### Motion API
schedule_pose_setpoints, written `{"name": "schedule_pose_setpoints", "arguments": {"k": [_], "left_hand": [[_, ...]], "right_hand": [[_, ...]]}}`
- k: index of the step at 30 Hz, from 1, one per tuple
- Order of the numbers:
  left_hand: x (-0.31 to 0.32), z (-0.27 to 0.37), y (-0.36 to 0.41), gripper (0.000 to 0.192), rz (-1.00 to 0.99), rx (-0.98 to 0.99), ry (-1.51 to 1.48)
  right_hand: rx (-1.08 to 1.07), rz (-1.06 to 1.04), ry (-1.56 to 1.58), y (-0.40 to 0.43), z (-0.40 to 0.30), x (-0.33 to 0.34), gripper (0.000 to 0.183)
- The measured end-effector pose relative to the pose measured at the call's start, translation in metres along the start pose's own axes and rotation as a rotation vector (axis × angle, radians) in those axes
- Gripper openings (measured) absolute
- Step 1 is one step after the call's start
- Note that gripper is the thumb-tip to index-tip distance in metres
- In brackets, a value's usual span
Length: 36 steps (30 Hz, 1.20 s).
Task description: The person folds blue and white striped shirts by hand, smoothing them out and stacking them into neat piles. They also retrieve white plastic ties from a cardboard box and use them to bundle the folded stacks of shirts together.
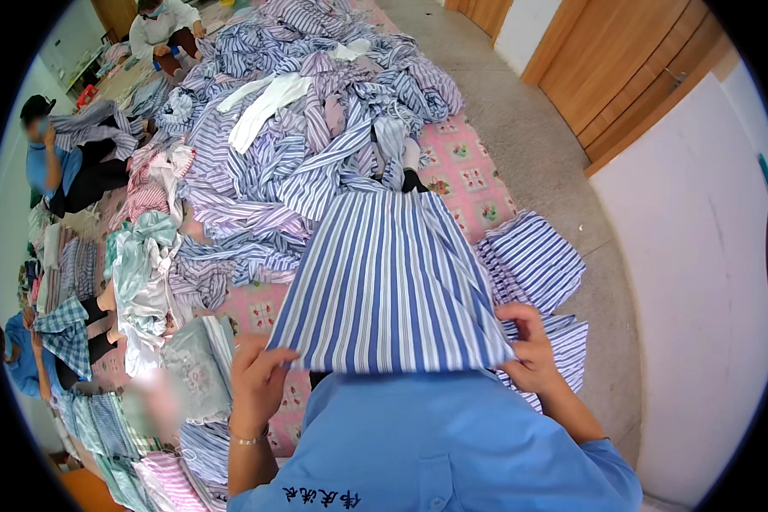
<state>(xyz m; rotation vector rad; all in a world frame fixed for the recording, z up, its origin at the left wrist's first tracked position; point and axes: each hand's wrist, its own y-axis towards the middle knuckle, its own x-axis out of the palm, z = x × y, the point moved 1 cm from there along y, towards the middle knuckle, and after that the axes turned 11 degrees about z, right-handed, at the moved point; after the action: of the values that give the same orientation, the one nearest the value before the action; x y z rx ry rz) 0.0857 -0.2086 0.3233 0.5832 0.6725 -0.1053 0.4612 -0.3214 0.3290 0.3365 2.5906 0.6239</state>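
A blue-and-white striped cloth garment [390, 281], partly folded, is stretched between my two hands in front of my chest. My left hand [259, 377] pinches its near left corner between thumb and fingers. At the near right corner, my right hand [528, 349] grips the edge. Beyond the cloth rises a large heap of striped garments [307, 160], with a white garment [269, 109] lying on top. Folded striped garments [534, 256] are stacked to the right, partly hidden by my right hand and the cloth.
A pink patterned floor covering [467, 173] lies under the heap. Left are folded garments [109, 429], a clear plastic bag [195, 365] and a white-and-green pile [144, 275]. Several people sit at the left and back. Right stand a white wall [685, 256] and a wooden door [614, 64].
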Motion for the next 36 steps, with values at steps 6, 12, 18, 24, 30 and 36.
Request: {"name": "schedule_pose_setpoints", "arguments": {"k": [6, 12, 18, 24, 30, 36], "left_hand": [[-0.022, 0.035, 0.020, 0.019, 0.283, 0.324, -0.247], [0.055, -0.030, 0.117, 0.027, 0.263, -0.213, -0.434], [0.214, -0.161, 0.128, 0.080, -0.207, -0.503, -0.198], [0.232, -0.168, 0.068, 0.067, -0.234, -0.571, -0.437], [0.189, -0.131, 0.102, 0.062, -0.140, -0.889, -0.932], [0.204, -0.107, 0.124, 0.052, -0.302, -0.826, -0.902]], "right_hand": [[-0.165, 0.107, 0.356, 0.012, -0.028, -0.020, 0.010], [0.420, 0.390, 0.265, 0.097, 0.035, 0.000, 0.026], [0.397, -0.043, -0.678, 0.093, 0.185, 0.088, 0.075], [-0.067, -0.368, -0.787, 0.018, 0.132, 0.134, 0.083], [0.216, -0.098, -0.454, 0.059, 0.148, 0.140, 0.027], [0.460, 0.809, 0.132, 0.069, 0.107, -0.047, 0.025]]}}
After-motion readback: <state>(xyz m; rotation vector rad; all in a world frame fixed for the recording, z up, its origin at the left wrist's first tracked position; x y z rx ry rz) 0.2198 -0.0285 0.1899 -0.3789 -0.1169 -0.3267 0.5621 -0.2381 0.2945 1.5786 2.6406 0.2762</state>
